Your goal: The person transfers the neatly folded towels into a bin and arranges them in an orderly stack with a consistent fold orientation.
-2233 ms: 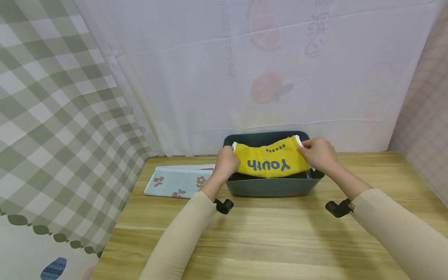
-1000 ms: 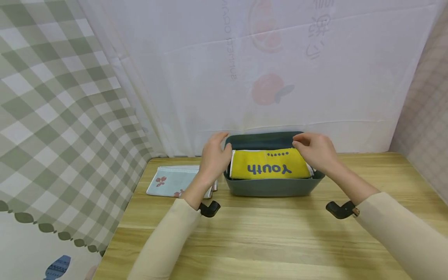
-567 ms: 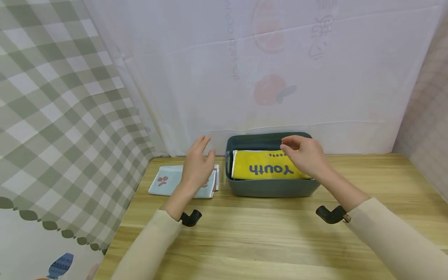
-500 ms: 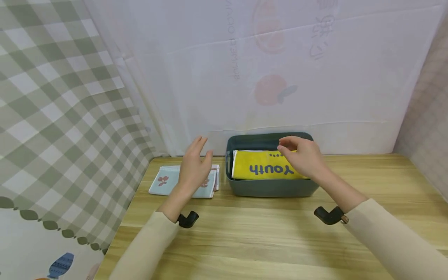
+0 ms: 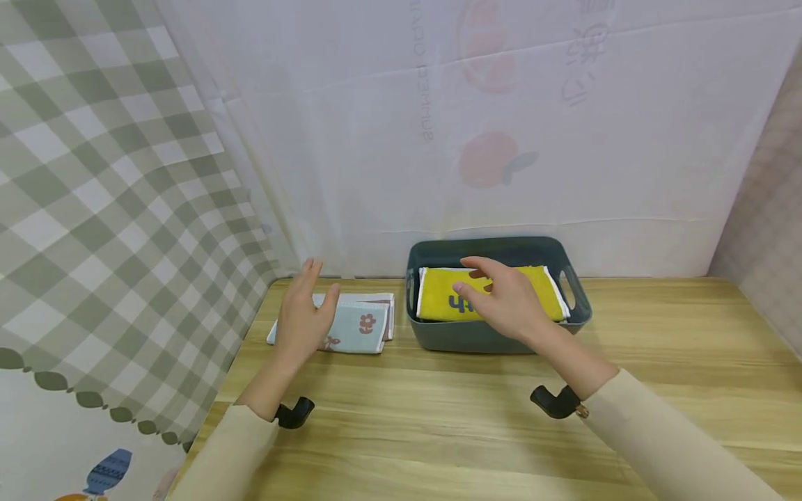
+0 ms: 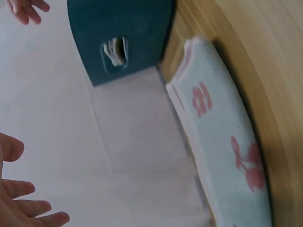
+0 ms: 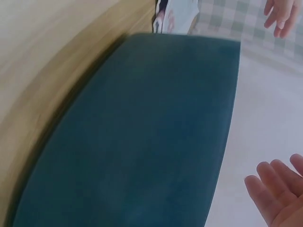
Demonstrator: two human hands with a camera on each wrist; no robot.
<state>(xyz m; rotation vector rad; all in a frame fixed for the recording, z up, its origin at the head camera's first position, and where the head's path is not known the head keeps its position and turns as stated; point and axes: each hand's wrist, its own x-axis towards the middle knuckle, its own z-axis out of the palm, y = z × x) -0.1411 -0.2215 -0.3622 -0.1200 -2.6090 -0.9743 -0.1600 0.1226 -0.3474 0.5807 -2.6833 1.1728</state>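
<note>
A yellow towel (image 5: 539, 285) with blue lettering lies folded inside the dark green basket (image 5: 482, 339). Above it hovers my right hand (image 5: 504, 299), fingers loosely bent and holding nothing, hiding part of the lettering. My left hand (image 5: 303, 316) is over the left part of a folded light blue towel (image 5: 357, 327) with red flower prints, its thumb spread from the fingers. The left wrist view shows that light blue towel (image 6: 218, 127) apart from the left fingertips (image 6: 35, 208). In the right wrist view, the basket's wall (image 7: 137, 123) fills the middle.
A wooden table (image 5: 407, 417) bears the basket and the light blue towel. Behind them hangs a white curtain (image 5: 351, 174). Green checked cloth (image 5: 125, 174) borders the left side. The basket has a cut-out handle (image 5: 569, 289) at its right end.
Both hands first gripped the yellow towel at its ends, then let it go flat in the basket. The left hand moved left to the light blue towel; the right hand shifted left over the basket.
</note>
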